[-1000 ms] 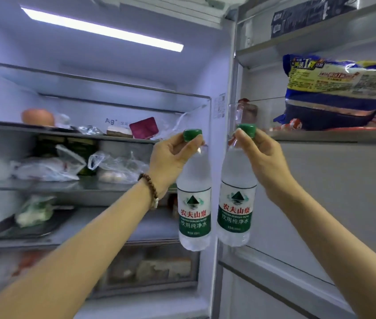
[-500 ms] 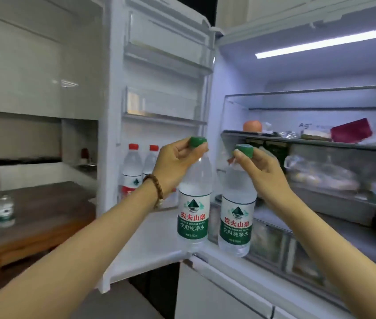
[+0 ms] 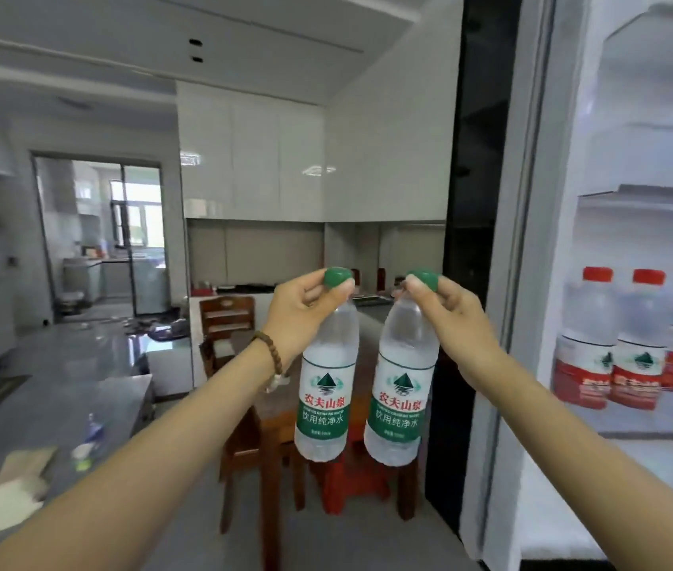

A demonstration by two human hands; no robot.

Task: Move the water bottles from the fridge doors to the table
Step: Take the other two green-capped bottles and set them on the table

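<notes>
At far left a grey countertop (image 3: 79, 397) runs back toward a glass doorway. Right of it, a wooden chair (image 3: 225, 319) stands at the far end of a wooden table (image 3: 273, 422), with a red stool (image 3: 351, 480) beneath. In front of the table the left hand (image 3: 301, 311), a bead bracelet (image 3: 273, 352) on its wrist, pinches the green cap of the left water bottle (image 3: 324, 401) between thumb and fingers, and the green-labelled bottle hangs upright in the air. Just beside it, not touching, the right water bottle (image 3: 400, 401) hangs the same way, its green cap pinched by the right hand (image 3: 456, 319). At right, the open fridge door (image 3: 656, 480) carries three red-capped water bottles (image 3: 641, 348) side by side on its shelf.
</notes>
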